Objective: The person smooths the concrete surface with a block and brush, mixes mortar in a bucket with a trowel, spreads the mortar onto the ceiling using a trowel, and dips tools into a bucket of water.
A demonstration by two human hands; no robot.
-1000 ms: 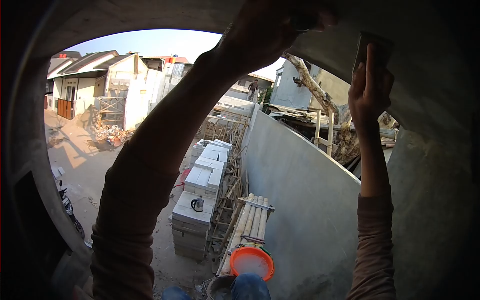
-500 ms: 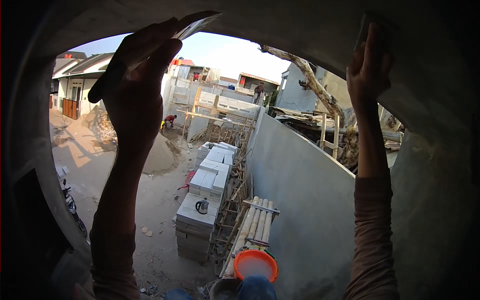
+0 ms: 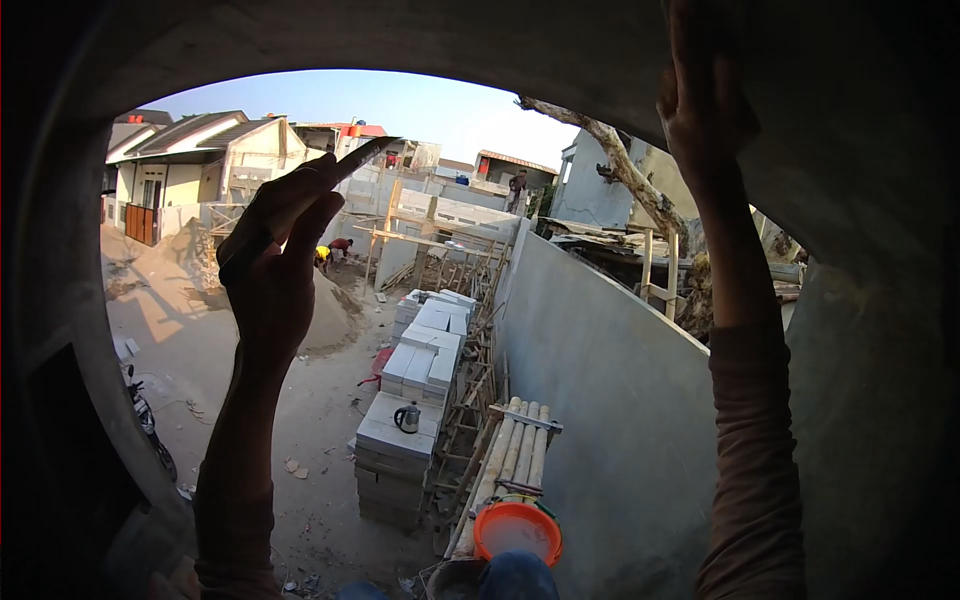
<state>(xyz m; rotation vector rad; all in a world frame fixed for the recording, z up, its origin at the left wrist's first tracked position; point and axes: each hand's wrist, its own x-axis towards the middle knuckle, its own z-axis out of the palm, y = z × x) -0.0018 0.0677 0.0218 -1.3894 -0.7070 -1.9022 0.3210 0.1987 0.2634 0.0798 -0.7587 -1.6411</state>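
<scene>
My left hand (image 3: pixel 277 262) is raised at the left of centre, its fingers and thumb closed on a thin flat blade (image 3: pixel 362 155) whose pointed end aims up and right. Higher up on the right, my right hand (image 3: pixel 705 115) reaches to the dark plastered surface (image 3: pixel 830 110) overhead. Its fingers are in deep shadow, and whatever they hold cannot be made out. Below, an orange basin (image 3: pixel 518 533) with cloudy liquid sits by my knee (image 3: pixel 517 577), at the near end of some bamboo poles (image 3: pixel 520 450).
Stacked pale blocks (image 3: pixel 395 430) carry a kettle (image 3: pixel 407 417). A grey wall (image 3: pixel 600 400) runs along the right, with a tree trunk (image 3: pixel 640 180) behind it. Two people (image 3: pixel 340 245) bend near a sand pile (image 3: pixel 325 315); another person (image 3: pixel 517 190) stands farther back. A motorcycle (image 3: pixel 143 415) is at left.
My left hand came down from overhead to the left, and the blade has dropped away from the overhead surface. My right hand has moved up and slightly left.
</scene>
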